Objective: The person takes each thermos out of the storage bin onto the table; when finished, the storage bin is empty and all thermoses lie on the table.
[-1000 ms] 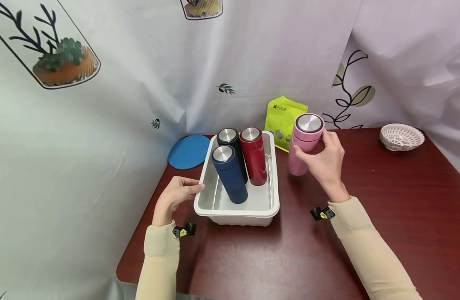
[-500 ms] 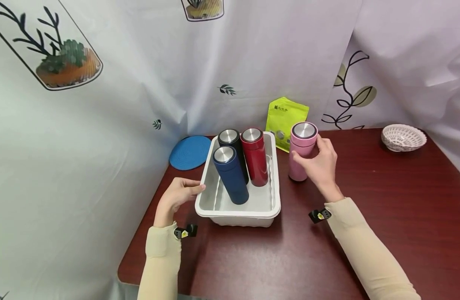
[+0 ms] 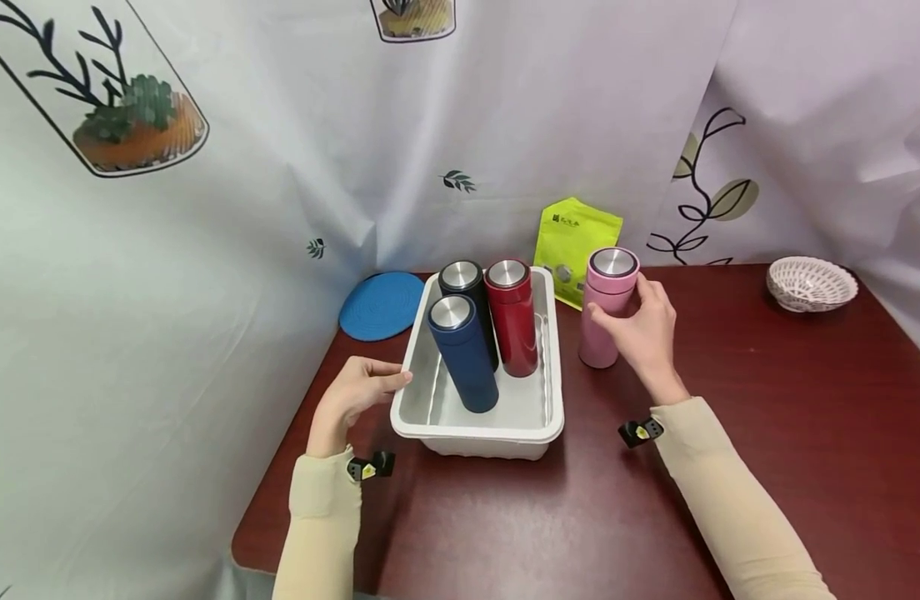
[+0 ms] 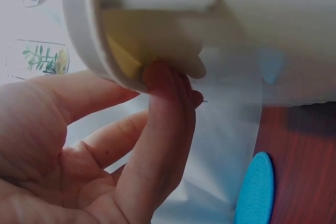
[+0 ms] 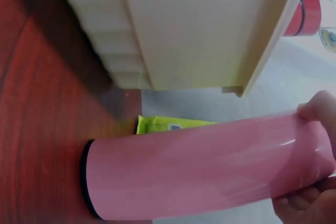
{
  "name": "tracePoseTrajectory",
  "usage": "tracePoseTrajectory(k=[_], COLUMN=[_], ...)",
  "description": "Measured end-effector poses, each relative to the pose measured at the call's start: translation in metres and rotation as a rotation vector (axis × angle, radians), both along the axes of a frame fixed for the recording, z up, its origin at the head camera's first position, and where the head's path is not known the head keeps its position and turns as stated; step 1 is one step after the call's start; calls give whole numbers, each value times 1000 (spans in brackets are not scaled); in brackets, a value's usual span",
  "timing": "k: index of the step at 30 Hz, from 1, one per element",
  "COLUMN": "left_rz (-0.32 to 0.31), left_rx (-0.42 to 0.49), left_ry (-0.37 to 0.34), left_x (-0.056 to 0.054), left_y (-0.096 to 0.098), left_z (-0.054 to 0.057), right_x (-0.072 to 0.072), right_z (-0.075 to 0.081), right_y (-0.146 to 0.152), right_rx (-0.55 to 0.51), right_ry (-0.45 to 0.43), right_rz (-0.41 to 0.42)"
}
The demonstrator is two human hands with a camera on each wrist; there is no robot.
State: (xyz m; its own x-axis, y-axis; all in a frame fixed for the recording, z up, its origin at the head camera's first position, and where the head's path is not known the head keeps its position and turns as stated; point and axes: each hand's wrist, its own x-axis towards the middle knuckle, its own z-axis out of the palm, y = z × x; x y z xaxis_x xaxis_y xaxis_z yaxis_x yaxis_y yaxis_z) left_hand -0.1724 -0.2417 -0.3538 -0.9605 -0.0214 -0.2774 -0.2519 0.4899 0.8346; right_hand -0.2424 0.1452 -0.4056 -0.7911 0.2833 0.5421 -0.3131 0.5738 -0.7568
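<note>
My right hand (image 3: 647,332) grips a pink thermos (image 3: 601,333) near its top, thumb on one side and fingers on the other. The thermos stands upright to the right of a white plastic bin (image 3: 482,432), its base right at the table in the right wrist view. My left hand (image 3: 362,390) pinches the bin's left rim, with the fingers curled beneath the lip in the left wrist view. Inside the bin stand a dark blue thermos (image 3: 466,367), a black thermos (image 3: 481,302) and a red thermos (image 3: 516,333), all with silver lids. The black one is partly hidden behind the blue one.
Behind the pink thermos a lime-green pouch (image 3: 568,237) leans against the curtain. A round blue mat (image 3: 382,307) lies at the back left, and a white woven basket (image 3: 811,285) sits at the back right of the dark red table (image 3: 790,417).
The pink thermos has come down and slightly toward me in my right hand, becoming more upright. My left hand keeps its hold on the bin's rim.
</note>
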Motion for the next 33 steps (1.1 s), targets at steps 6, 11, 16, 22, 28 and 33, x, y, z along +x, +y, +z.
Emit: tracePoseTrajectory(k=[6, 11, 16, 22, 28, 33], left_rz=[-5, -12, 0, 17, 22, 24], left_rx=[16, 51, 63, 49, 44, 44], left_ry=[15, 18, 14, 13, 8, 17], left_x=[1, 0, 0, 1, 1, 1], left_y=[-1, -1, -2, -1, -1, -1], left_z=[0, 0, -3, -1, -1, -2], right_x=[2, 3, 8, 16, 28, 38], right_z=[-1, -2, 3, 14, 19, 28], right_y=[-3, -4, -3, -3, -4, -6], right_rx=[-19, -51, -55, -96, -226, -393], right_ry=[-43, -87, -129, -104, -10, 127], right_rz=[5, 26, 26, 10, -29, 15])
